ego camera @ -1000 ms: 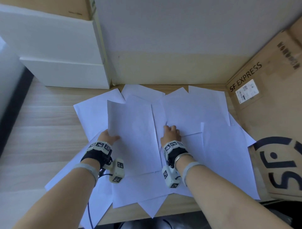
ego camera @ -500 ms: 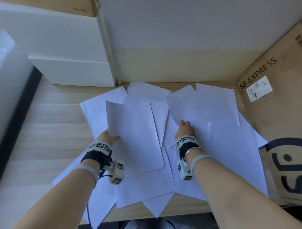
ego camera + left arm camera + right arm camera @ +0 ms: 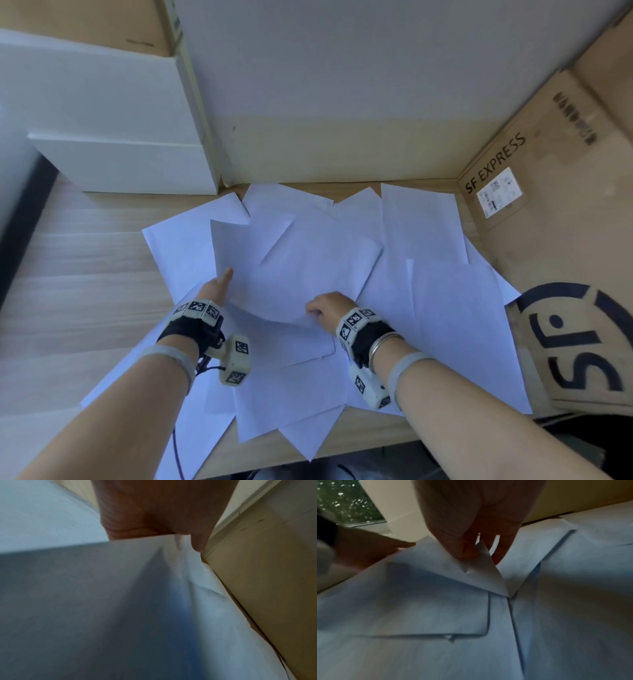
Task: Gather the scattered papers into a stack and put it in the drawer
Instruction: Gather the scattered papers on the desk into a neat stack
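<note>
Several white paper sheets lie overlapping on the wooden desk. My left hand holds the left edge of one sheet, thumb stretched along the top; in the left wrist view the edge runs into that hand and hides the fingers. My right hand pinches the near corner of a tilted sheet that lies partly over the left one. In the right wrist view, thumb and fingers of the right hand hold that raised corner. No drawer shows plainly.
White boxes stand at the back left against the wall. A large SF EXPRESS cardboard box closes off the right side. Some sheets hang over the desk's front edge. Bare wood lies to the left.
My right hand reached right, took a sheet by its corner and dragged it left over the sheet in my left hand. My left thumb has straightened.
</note>
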Available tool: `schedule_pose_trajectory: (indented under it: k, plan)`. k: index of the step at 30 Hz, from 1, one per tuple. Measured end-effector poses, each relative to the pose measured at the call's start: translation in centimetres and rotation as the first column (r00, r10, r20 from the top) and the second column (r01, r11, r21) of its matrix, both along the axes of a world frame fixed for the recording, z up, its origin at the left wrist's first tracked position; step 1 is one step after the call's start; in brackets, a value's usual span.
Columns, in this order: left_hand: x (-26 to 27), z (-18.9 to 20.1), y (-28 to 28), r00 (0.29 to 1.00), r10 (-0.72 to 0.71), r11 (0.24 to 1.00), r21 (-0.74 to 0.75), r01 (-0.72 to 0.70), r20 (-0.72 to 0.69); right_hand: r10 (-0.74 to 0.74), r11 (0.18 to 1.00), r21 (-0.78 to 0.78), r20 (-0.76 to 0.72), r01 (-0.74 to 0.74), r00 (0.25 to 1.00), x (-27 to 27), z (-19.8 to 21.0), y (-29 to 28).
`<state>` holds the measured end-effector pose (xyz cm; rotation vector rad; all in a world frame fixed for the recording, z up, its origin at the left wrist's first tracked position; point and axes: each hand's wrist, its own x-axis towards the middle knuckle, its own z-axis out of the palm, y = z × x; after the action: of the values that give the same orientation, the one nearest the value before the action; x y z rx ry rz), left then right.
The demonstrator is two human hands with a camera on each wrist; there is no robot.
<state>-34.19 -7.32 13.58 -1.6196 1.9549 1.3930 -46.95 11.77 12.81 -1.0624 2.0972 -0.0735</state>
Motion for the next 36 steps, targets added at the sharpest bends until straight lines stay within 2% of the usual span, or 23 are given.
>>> schedule_pose_trajectory:
  k: [2,4,7,10,11,13,14,16,19,21,24,27,29,32,36]
  plan:
    - [0.0,0.1,0.1,1.000,-0.020,0.999,0.025,0.019,0.009,0.084,0.995,0.042,0.036,-0.085,0.996,0.3,-0.2,0.3]
    - [0.1,0.2,0.3,1.000,-0.028,0.999,0.033,0.028,-0.008,0.045,0.998,0.049,0.050,-0.047,0.998,-0.1,-0.3,0.9]
    - [0.3,-0.1,0.5,0.998,-0.062,0.998,0.022,0.062,-0.009,-0.260,0.961,-0.080,0.066,0.265,0.963,-1.5,0.1,1.7]
    - [0.5,-0.4,0.6,0.998,-0.061,0.997,0.038,0.062,-0.022,-0.546,0.820,-0.213,-0.013,0.531,0.838,-2.9,0.4,2.0]
    - [0.6,-0.4,0.6,0.998,-0.051,0.998,0.046,0.053,-0.029,-0.605,0.788,-0.198,-0.077,0.583,0.792,-3.2,0.3,2.0]
    - [0.5,-0.3,0.8,0.999,-0.022,0.998,0.051,0.023,-0.038,-0.671,0.739,-0.063,-0.154,0.671,0.725,-3.3,-0.1,1.8]
    - [0.4,-0.1,1.0,0.999,-0.014,0.999,0.052,0.016,-0.040,-0.678,0.726,0.002,-0.167,0.687,0.716,-3.2,-0.3,1.5]
    - [0.0,0.1,1.3,0.999,-0.028,0.997,0.065,0.031,-0.038,-0.631,0.760,0.063,-0.173,0.647,0.757,-2.6,-0.7,0.8]
    - [-0.6,0.3,1.7,0.995,-0.086,0.993,0.078,0.090,-0.043,-0.560,0.822,0.022,-0.152,0.569,0.814,-1.3,-1.3,-0.2]
    - [-0.6,0.3,1.7,0.993,-0.098,0.993,0.058,0.102,-0.068,-0.589,0.806,-0.014,-0.117,0.592,0.800,-0.9,-1.6,-0.4]
    - [-0.3,0.9,1.4,0.980,-0.055,0.998,0.023,0.061,-0.189,-0.664,0.746,-0.052,0.029,0.664,0.748,-1.3,-1.4,-0.5]
    - [0.2,2.6,0.9,0.941,-0.035,0.999,0.002,0.038,-0.336,-0.738,0.617,-0.104,0.267,0.780,0.620,-2.0,-0.6,-0.6]
    - [0.3,4.1,0.3,0.911,-0.027,1.000,-0.014,0.023,-0.411,-0.742,0.561,-0.179,0.326,0.809,0.586,-2.7,0.5,-0.9]
    - [0.0,6.9,-0.8,0.865,0.039,0.999,-0.003,-0.047,-0.501,-0.695,0.512,-0.347,0.370,0.786,0.616,-3.9,4.0,-2.0]
    - [-0.4,9.8,-2.3,0.785,0.118,0.992,0.034,-0.123,-0.608,-0.557,0.448,-0.483,0.508,0.752,0.657,-4.9,9.9,-3.5]
